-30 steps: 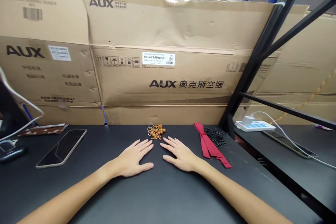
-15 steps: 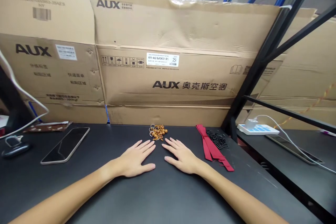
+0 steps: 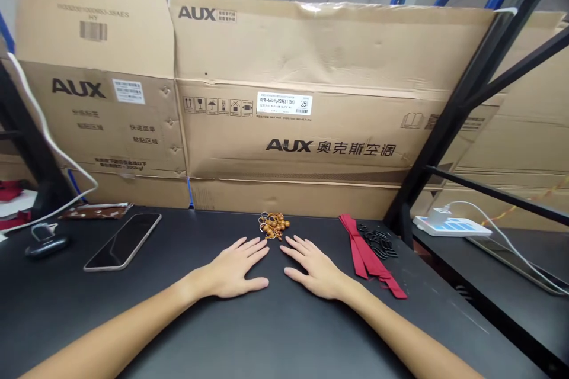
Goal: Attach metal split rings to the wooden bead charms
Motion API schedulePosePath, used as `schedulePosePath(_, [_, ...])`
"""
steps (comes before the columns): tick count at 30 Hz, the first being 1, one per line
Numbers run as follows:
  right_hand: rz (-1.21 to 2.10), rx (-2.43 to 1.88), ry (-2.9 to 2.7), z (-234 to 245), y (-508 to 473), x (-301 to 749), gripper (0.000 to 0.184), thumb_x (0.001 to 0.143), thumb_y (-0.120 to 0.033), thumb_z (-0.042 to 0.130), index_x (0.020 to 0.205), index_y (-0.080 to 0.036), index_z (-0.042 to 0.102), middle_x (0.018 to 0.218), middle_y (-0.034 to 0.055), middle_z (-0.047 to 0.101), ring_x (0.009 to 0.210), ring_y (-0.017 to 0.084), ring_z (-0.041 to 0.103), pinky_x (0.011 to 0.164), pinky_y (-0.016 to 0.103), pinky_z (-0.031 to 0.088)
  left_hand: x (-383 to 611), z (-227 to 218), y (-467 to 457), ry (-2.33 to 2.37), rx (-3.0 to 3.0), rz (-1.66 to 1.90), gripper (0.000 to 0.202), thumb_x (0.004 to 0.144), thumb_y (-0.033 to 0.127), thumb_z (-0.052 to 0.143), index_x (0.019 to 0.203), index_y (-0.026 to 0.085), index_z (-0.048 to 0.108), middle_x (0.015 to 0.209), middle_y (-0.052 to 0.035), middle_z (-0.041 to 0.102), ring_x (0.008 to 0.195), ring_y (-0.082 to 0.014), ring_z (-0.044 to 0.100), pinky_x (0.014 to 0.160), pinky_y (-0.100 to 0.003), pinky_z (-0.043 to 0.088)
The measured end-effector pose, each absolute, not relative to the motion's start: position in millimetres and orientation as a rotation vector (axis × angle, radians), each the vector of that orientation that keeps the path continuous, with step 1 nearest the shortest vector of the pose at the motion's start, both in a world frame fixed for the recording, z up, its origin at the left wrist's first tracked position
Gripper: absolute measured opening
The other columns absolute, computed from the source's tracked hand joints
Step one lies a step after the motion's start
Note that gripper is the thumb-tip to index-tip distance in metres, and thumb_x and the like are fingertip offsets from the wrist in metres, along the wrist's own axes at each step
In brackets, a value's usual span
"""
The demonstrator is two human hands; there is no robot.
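My left hand (image 3: 235, 267) and my right hand (image 3: 313, 269) lie flat on the black tabletop (image 3: 284, 331), palms down, fingers spread and holding nothing. Just beyond the fingertips, between the hands, sits a cluster of small wooden beads with metal key rings (image 3: 274, 225). My right hand is nearest to it, a few centimetres away, and touches nothing but the table. To its right lies a folded dark red ribbon (image 3: 367, 256), beside a heap of black rubber rings (image 3: 379, 241).
A smartphone (image 3: 123, 241) lies face up at the left, past a small black device (image 3: 47, 246) and a brown packet (image 3: 95, 211). Large AUX cardboard boxes (image 3: 284, 130) stand along the far edge. A black shelf post (image 3: 448, 124) rises right, near a white power strip (image 3: 451, 226).
The whole scene has drifted right and slightly up in view as my head turned. My hands stay flat in the same pose, and the beads, ribbon and rings have not been moved.
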State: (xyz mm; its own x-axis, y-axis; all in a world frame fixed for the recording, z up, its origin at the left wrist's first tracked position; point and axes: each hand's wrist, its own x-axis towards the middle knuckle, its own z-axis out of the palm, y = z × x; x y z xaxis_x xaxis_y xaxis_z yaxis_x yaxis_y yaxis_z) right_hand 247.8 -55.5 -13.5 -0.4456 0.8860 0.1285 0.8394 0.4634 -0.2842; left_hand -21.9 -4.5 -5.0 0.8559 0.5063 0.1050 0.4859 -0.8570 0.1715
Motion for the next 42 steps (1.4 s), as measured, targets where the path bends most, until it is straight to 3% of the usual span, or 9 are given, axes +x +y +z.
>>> schedulePosePath(10, [0.282, -1.483, -2.451, -15.6, -54.0, 248.7, 0.059, 0.092, -0.06, 0.034, 0.144, -0.031, 0.033, 0.154, 0.0024, 0.023, 0.142, 0.027, 0.016, 0.116, 0.051, 0.014, -21.5, -4.3, -5.6, 0.779, 2.902, 0.154, 0.068, 0.092, 0.063, 0.03, 0.149, 0.028, 0.018, 0.155, -0.0027, 0.014, 0.143, -0.0234, 0.014, 0.117, -0.042, 0.007])
schedulePosePath(23, [0.272, -1.472, -2.427, -14.5, -53.9, 246.5, 0.059, 0.092, -0.059, 0.037, 0.141, -0.027, 0.039, 0.152, 0.0059, 0.028, 0.141, 0.028, 0.02, 0.115, 0.053, 0.016, -7.5, -1.6, 3.7, 0.862, 2.836, 0.271, 0.069, 0.087, 0.066, 0.038, 0.143, 0.025, 0.034, 0.149, -0.0076, 0.035, 0.138, -0.0297, 0.028, 0.111, -0.047, 0.021])
schedulePosePath(30, [0.171, -1.455, -2.405, -18.0, -51.3, 242.4, 0.054, 0.091, -0.055, 0.041, 0.136, -0.026, 0.047, 0.148, 0.0077, 0.037, 0.137, 0.03, 0.029, 0.112, 0.053, 0.022, -4.4, 5.9, -2.2, 0.881, 2.855, 0.38, 0.063, 0.083, 0.064, 0.047, 0.129, 0.021, 0.047, 0.138, -0.0103, 0.048, 0.125, -0.0313, 0.042, 0.101, -0.047, 0.031])
schedulePosePath(35, [0.047, -1.497, -2.327, -21.1, -47.6, 233.8, 0.047, 0.09, -0.052, 0.046, 0.127, -0.024, 0.055, 0.14, 0.0088, 0.047, 0.129, 0.029, 0.039, 0.107, 0.05, 0.031, -1.3, 6.0, -1.6, 0.855, 2.856, 0.374, 0.06, 0.082, 0.063, 0.049, 0.124, 0.021, 0.048, 0.14, -0.0108, 0.045, 0.123, -0.0316, 0.042, 0.1, -0.047, 0.03])
schedulePosePath(42, [0.048, -1.438, -2.295, -24.0, -48.0, 234.4, 0.042, 0.09, -0.047, 0.048, 0.122, -0.023, 0.057, 0.134, 0.0102, 0.051, 0.125, 0.028, 0.044, 0.105, 0.048, 0.035, -2.5, 5.9, -3.2, 0.802, 2.778, 0.531, 0.049, 0.08, 0.052, 0.06, 0.116, 0.019, 0.053, 0.115, -0.0098, 0.06, 0.107, -0.0279, 0.053, 0.094, -0.04, 0.038])
